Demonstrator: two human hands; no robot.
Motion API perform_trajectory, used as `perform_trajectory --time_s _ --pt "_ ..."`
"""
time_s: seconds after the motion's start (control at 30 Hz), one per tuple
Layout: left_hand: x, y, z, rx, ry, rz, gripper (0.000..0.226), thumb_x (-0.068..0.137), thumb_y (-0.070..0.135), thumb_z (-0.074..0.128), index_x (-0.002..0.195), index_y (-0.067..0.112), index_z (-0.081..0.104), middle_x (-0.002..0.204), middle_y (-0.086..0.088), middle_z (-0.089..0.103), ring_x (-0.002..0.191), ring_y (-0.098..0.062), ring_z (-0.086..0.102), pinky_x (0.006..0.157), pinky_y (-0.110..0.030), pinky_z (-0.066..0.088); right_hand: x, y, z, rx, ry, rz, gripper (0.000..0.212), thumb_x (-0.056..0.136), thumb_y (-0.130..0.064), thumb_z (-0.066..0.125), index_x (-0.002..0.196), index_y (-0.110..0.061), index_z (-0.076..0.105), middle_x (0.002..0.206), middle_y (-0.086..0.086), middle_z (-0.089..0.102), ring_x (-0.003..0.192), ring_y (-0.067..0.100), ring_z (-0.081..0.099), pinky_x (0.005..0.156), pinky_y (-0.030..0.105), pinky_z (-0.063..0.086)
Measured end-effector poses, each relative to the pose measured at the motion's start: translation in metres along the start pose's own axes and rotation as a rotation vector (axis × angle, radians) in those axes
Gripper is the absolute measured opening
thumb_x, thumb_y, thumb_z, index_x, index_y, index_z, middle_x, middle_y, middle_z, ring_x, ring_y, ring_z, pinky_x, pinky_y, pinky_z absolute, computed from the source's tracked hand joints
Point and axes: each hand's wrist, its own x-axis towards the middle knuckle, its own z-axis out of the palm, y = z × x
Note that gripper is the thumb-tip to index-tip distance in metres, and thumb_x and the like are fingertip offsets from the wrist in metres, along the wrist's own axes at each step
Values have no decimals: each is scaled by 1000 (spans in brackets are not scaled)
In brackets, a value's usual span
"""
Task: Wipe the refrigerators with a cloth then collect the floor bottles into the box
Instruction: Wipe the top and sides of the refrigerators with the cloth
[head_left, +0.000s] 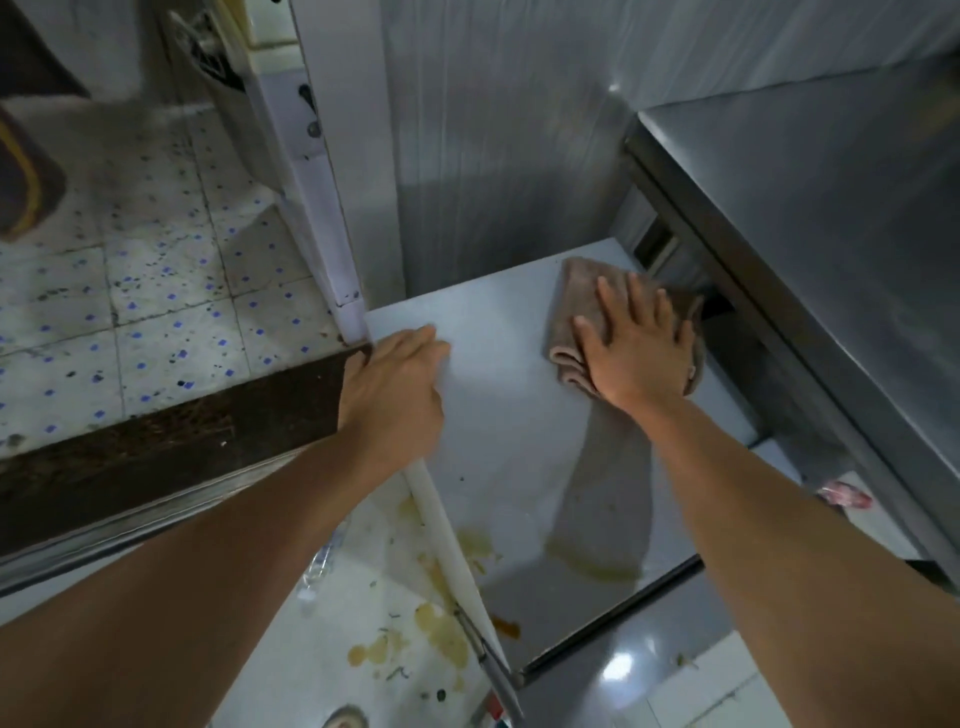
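— Where's the cloth?

— The folded brownish-pink cloth (576, 306) lies at the far right of the white refrigerator top (498, 415), flat under the right hand (636, 348), fingers spread and pressing, not gripping.

— And the left hand (389, 395)?

— Curled over the top's left edge, bracing. The yellow stains (592, 566) lie nearer than the cloth, so I'd guess the right hand pulls it toward the body.
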Motion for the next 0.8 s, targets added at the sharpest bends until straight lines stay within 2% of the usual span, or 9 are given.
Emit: perform_trajectory --time_s 0.1,0.17,0.3,0.37,0.47,0.53,0.6,0.7,0.8 --pt "1 6 0 85 -6 -22 52 90 13 42 141 23 37 154 5 25 141 -16 22 113 -43 15 -26 -5 0 19 -11 41 70 90 -67 7 150 -33 -5 160 4 -3 146 36 -1 115 58 1" --pt "4 12 -1 152 18 -31 49 90 17 45 138 20 41 152 1 31 138 -19 27 112 -45 16 -67 -14 -2 29 -19 -44 72 88 -68 0 150 -33 -7 160 4 -3 146 36 -2 116 57 -1" --pt "8 40 10 58 28 97 53 88 13 48 140 22 40 151 3 32 139 -16 26 112 -45 14 -136 -8 -2 62 -34 -163 68 90 -67 10 150 -35 12 160 3 13 145 35 12 115 57 10" --pt "12 55 19 52 6 147 54 89 13 47 141 24 38 152 5 30 140 -14 24 112 -41 13 -125 1 0 61 -51 -143 67 89 -69 13 149 -39 10 160 0 11 146 32 10 115 56 7" --pt "22 62 24 113 75 114 49 85 10 47 132 22 51 141 0 49 127 -20 44 105 -36 22 -68 12 -1 24 -21 -50 69 88 -69 10 149 -39 1 160 1 0 146 32 1 114 57 -1" --pt "27 61 22 186 76 101 45 82 8 48 124 21 56 128 -1 60 114 -25 54 105 -38 25 -28 18 -6 17 -44 -4 68 90 -67 14 150 -36 -1 160 3 -3 146 34 1 115 59 3" --pt "28 64 18 234 67 97 44 82 8 47 123 20 56 123 -2 62 109 -26 56 104 -41 26 -13 22 -9 21 -52 -9 68 92 -64 15 151 -33 0 160 5 -2 145 36 4 115 58 8" --pt "23 72 20 304 74 156 43 84 16 48 126 22 52 125 -2 54 108 -26 51 95 -41 32 -52 27 -5 11 -32 -52 73 90 -66 4 152 -27 -2 160 10 -1 145 38 3 117 56 6" --pt "32 77 21 308 78 141 43 85 22 49 128 24 51 128 -4 48 113 -27 45 93 -42 31 -107 39 -5 5 -3 -66 74 91 -65 4 152 -24 14 157 15 16 142 42 17 113 59 11"
